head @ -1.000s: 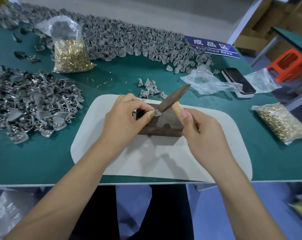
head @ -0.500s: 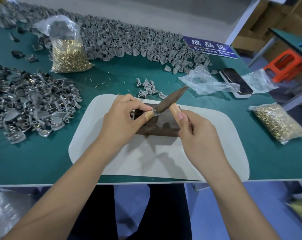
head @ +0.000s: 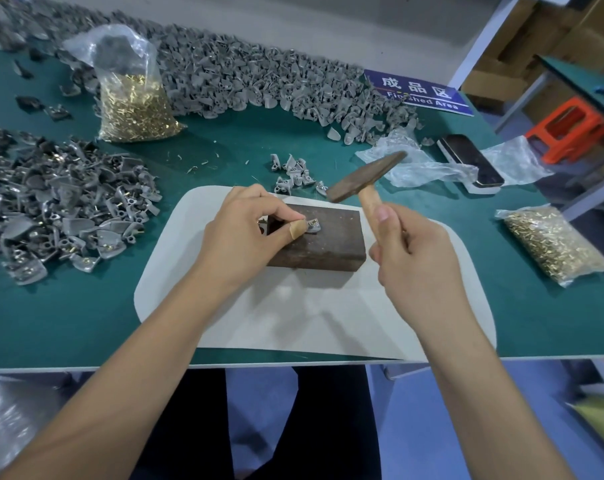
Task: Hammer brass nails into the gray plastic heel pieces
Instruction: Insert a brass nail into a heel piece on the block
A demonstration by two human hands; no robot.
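Two hands busy: left hand (head: 239, 233) fingers pinching a small gray plastic heel piece (head: 313, 225) on the dark wooden block (head: 323, 240), right hand (head: 414, 261) fingers wrapped round a raised wooden-handled hammer (head: 364, 178) just beside it.

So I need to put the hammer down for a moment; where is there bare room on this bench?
Bare white mat lies between the dark wooden block and the bench's near edge. Bare green tabletop lies below the left pile of gray heel pieces. The back is crowded with heel pieces, the right with a bag of brass nails.
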